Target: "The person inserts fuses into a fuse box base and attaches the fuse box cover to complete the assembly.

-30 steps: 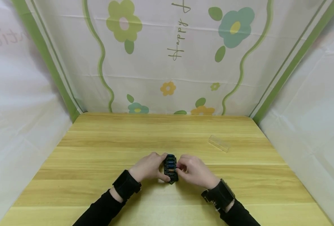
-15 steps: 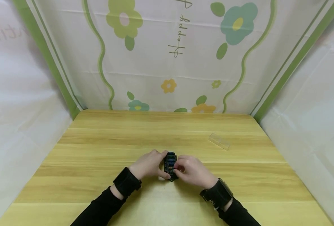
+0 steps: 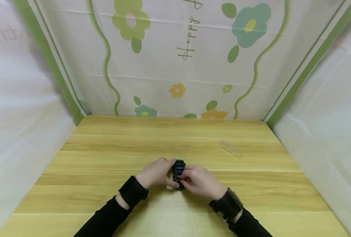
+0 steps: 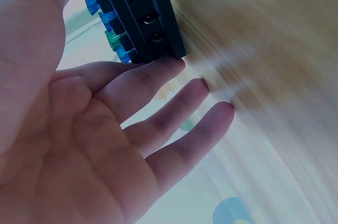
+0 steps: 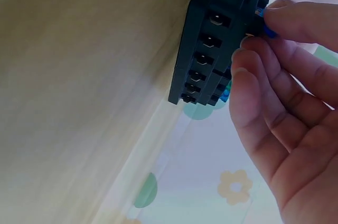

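Observation:
A black fuse box (image 3: 179,164) stands on the table between the two hands. Blue, green and orange blade fuses (image 4: 107,20) stick out along its top, and metal terminals line its sides. My left hand (image 3: 158,173) holds the box at both ends, thumb at the near end and fingers at the far end. Two other left fingers extend past the box in the left wrist view. My right hand (image 3: 199,180) pinches a small blue blade fuse (image 5: 269,31) between thumb and index finger, right at the near part of the box. The fingers hide most of that fuse.
A clear plastic cover (image 3: 230,149) lies on the wooden table (image 3: 128,138), behind and right of the hands. A white flowered cloth (image 3: 157,65) rises at the table's back edge, with white cloth walls on both sides.
My right hand has shifted left from the box's right side to over its near part, still pinching. The left hand keeps its hold on the box. The head view tilts slightly.

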`<state>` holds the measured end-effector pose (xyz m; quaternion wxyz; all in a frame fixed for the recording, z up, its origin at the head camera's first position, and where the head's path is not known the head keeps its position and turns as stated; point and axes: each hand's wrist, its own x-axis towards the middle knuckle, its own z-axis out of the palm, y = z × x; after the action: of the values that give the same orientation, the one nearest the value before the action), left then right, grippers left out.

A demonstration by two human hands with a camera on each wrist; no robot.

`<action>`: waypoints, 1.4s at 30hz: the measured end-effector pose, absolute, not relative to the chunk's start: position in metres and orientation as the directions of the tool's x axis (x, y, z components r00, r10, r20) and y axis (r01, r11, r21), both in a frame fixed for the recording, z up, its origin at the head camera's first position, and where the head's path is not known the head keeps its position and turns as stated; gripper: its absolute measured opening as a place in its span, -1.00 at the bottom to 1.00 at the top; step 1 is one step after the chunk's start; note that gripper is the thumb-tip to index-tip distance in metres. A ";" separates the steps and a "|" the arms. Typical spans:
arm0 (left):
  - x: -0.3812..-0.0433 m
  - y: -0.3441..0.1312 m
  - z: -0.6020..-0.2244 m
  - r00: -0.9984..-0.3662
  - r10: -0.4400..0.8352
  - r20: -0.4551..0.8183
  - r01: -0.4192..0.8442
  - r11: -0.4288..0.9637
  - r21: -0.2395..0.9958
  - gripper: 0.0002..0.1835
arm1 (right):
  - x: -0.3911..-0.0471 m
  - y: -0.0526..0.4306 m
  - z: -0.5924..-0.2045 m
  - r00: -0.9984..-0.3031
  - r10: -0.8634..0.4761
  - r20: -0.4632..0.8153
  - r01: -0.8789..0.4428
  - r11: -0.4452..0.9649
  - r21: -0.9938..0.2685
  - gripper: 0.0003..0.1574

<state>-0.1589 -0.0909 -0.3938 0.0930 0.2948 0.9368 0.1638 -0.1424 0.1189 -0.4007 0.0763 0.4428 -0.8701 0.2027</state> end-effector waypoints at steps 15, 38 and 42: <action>-0.160 -0.091 -0.391 -0.794 0.606 -0.055 0.545 0.748 0.380 -0.10 | -0.141 0.108 -0.381 -0.531 -0.821 0.212 -0.842 0.540 -0.017 -0.74; -0.155 -0.092 -0.397 -0.757 0.651 0.055 0.617 0.685 0.387 -0.42 | -0.133 0.079 -0.359 -0.476 -0.879 0.014 -0.851 0.465 0.243 -0.46; -0.155 -0.092 -0.397 -0.752 0.656 0.064 0.627 0.681 0.379 -0.44 | -0.131 0.077 -0.360 -0.462 -0.887 0.006 -0.850 0.445 0.282 -0.49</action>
<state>-0.1547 -0.0925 -0.3969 0.0384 0.3503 0.9160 0.1920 -0.1312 0.0769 -0.3603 0.0764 0.5129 -0.8465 -0.1201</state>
